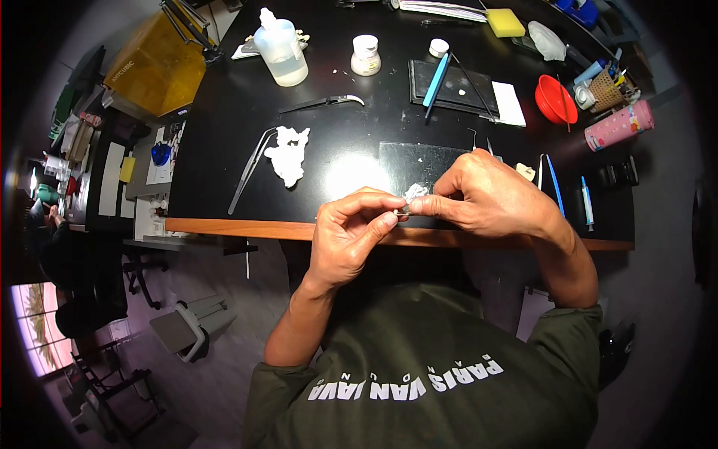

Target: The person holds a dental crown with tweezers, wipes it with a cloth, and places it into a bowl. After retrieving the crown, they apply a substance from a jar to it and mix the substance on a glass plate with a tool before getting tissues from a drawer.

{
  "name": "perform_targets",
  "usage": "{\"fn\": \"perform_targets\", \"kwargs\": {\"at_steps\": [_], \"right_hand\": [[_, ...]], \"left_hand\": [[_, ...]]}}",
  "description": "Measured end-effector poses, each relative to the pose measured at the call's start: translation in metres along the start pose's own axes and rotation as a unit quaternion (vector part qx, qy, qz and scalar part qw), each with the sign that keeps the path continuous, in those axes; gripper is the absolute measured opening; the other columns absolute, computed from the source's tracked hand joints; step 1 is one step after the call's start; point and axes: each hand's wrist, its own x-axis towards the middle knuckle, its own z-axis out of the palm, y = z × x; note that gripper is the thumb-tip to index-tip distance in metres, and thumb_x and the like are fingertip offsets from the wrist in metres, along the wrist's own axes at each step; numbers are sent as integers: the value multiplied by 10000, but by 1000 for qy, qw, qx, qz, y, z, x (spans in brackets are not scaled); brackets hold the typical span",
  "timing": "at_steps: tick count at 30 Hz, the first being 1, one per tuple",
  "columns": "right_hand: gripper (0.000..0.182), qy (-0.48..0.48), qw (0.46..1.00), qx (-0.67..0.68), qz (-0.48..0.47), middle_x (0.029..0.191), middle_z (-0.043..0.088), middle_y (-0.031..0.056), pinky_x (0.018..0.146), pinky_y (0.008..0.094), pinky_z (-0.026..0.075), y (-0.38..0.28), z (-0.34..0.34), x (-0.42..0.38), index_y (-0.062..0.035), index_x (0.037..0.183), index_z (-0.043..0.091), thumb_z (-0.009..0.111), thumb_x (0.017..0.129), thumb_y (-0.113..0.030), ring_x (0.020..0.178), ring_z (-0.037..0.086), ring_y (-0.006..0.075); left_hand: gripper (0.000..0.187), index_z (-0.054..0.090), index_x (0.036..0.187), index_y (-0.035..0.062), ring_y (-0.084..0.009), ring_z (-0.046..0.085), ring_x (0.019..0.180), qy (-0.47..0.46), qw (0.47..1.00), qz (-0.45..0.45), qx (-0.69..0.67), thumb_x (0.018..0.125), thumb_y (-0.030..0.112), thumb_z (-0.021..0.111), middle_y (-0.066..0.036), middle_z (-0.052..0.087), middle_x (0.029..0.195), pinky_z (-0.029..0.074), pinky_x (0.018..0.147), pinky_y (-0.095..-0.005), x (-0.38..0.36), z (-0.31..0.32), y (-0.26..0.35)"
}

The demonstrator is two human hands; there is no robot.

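Observation:
My left hand [348, 232] and my right hand [501, 196] meet over the front edge of the black table [329, 161]. Thumb and index finger of each are pinched together around a tiny, light piece between them; its kind is too small to make out. A small crumpled white tissue [416, 192] lies just beyond the fingertips, near a clear glass plate [422, 156]. Farther left, bent tweezers [250, 172] rest beside a larger crumpled tissue [288, 156].
At the back stand a squeeze bottle [280, 52] and a small jar [366, 56]. Curved tweezers [321, 103] lie mid-table. A black slab [456, 86] holds a blue-handled tool [436, 81]. To the right are a red bowl [555, 99], a pink tumbler [619, 126] and a syringe [587, 203].

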Motion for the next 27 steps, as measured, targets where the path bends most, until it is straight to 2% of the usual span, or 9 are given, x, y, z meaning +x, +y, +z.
{"fn": "perform_targets", "kwargs": {"at_steps": [5, 8, 14, 17, 23, 27], "right_hand": [[520, -17, 999, 21, -29, 511, 493, 190, 468, 410, 358, 8, 1, 0, 45, 773, 746, 723, 1013, -416, 432, 420, 224], [475, -32, 999, 22, -5, 531, 519, 204, 476, 414, 373, 3, -2, 0, 37, 832, 776, 721, 1016, -398, 441, 440, 231], [461, -44, 999, 30, 2, 532, 524, 204, 477, 415, 373, 3, -5, 1, 33, 851, 782, 726, 1013, -394, 439, 450, 235], [490, -39, 998, 46, -14, 515, 515, 193, 475, 414, 370, 8, -2, 1, 36, 819, 775, 730, 1010, -413, 434, 438, 230], [598, -89, 996, -11, 29, 474, 498, 170, 477, 419, 383, -4, -12, 5, 51, 723, 735, 723, 1007, -475, 421, 453, 234], [612, -86, 996, -14, 16, 490, 509, 166, 492, 430, 394, 1, -9, 5, 53, 727, 712, 685, 1031, -477, 440, 463, 242]], "left_hand": [[183, 761, 1160, -33, -146, 695, 987, 14, 999, 17, 46, 990, -63, 699, -110, 722, 1116, 557, 897, -270, -2, -4, -3], [164, 756, 1130, -45, -156, 670, 969, 27, 997, 16, 72, 970, -59, 721, -133, 724, 1068, 538, 900, -287, -1, 1, 3], [171, 768, 1126, -40, -159, 672, 963, 22, 996, 24, 87, 962, -65, 725, -136, 730, 1072, 532, 886, -282, 0, 0, 2], [174, 770, 1124, -42, -170, 684, 959, 12, 996, 24, 87, 961, -72, 720, -143, 733, 1067, 541, 884, -286, 0, 0, 3], [183, 771, 1122, -46, -192, 705, 957, -3, 996, 16, 84, 955, -88, 711, -156, 740, 1044, 565, 883, -306, 1, -1, 3], [190, 772, 1128, -46, -199, 711, 958, -12, 995, 20, 101, 955, -90, 707, -160, 740, 1037, 574, 884, -312, 1, -3, 3]]}}
